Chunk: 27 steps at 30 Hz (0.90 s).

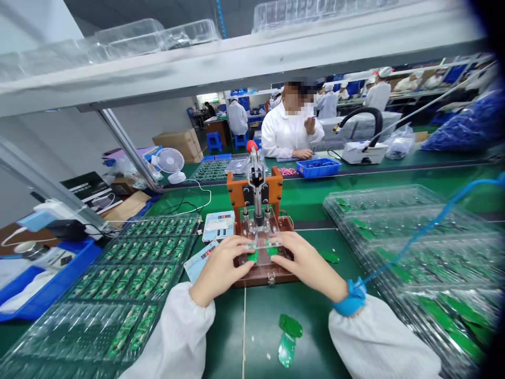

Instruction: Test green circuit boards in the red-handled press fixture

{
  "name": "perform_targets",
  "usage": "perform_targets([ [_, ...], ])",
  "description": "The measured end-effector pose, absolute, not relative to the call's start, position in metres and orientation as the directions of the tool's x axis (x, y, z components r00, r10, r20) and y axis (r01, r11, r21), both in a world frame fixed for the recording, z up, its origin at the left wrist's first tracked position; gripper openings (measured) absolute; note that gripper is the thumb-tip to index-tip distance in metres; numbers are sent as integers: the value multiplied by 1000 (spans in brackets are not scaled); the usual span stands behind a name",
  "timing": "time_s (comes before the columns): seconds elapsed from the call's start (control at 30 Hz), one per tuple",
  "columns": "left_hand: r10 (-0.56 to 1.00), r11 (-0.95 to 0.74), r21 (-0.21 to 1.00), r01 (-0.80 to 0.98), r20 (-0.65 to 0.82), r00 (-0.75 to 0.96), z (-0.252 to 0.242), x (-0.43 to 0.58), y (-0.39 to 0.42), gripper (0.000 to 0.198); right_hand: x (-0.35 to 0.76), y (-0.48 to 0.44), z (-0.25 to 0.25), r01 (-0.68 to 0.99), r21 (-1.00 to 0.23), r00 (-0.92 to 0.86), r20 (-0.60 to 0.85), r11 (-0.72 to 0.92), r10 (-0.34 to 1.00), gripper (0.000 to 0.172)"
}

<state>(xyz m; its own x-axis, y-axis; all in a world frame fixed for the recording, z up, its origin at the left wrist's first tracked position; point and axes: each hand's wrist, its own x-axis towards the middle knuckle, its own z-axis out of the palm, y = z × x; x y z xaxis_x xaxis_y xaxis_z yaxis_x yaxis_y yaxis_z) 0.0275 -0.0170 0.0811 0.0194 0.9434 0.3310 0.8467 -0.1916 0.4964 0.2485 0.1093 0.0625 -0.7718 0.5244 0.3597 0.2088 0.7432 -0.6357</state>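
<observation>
My left hand (223, 264) reaches into a toggle-clamp test fixture (255, 195) with an orange upright frame and a red-tipped lever. Its thumb and fingers close on a small green circuit board (252, 256) on the fixture's bed. Opposite it, my right hand (307, 259), with a blue wrist strap (351, 299), grips a second green board (272, 251) the same way. Fingers partly cover both boards. The clear press plate hangs just behind the fingertips. Two more green boards (286, 348) lie on the green mat in front of the fixture, and another (329, 256) rests right of it.
Clear trays of populated boards (144, 250) stand on the left. Stacked clear trays (418, 247) with green boards fill the right. Two small display meters (218, 226) sit left of the fixture. A shelf (236, 60) crosses overhead. A co-worker (290, 131) sits across the bench.
</observation>
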Motion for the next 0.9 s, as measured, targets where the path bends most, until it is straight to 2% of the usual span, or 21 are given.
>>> perform_targets([
  [0.4,944,-170,563,809,328,-30,76,33,-16,16,253,110,47,239,-561,-802,346,793,487,32],
  [0.73,934,-205,598,775,357,-28,62,32,-20,14,255,113,40,270,-641,-775,298,718,557,31],
  [0.83,923,-213,567,796,384,-26,59,32,-23,18,254,112,41,243,-652,-758,334,718,560,30],
  [0.9,899,-214,531,820,436,-48,60,34,-24,25,254,112,44,198,-663,-714,407,722,569,27],
])
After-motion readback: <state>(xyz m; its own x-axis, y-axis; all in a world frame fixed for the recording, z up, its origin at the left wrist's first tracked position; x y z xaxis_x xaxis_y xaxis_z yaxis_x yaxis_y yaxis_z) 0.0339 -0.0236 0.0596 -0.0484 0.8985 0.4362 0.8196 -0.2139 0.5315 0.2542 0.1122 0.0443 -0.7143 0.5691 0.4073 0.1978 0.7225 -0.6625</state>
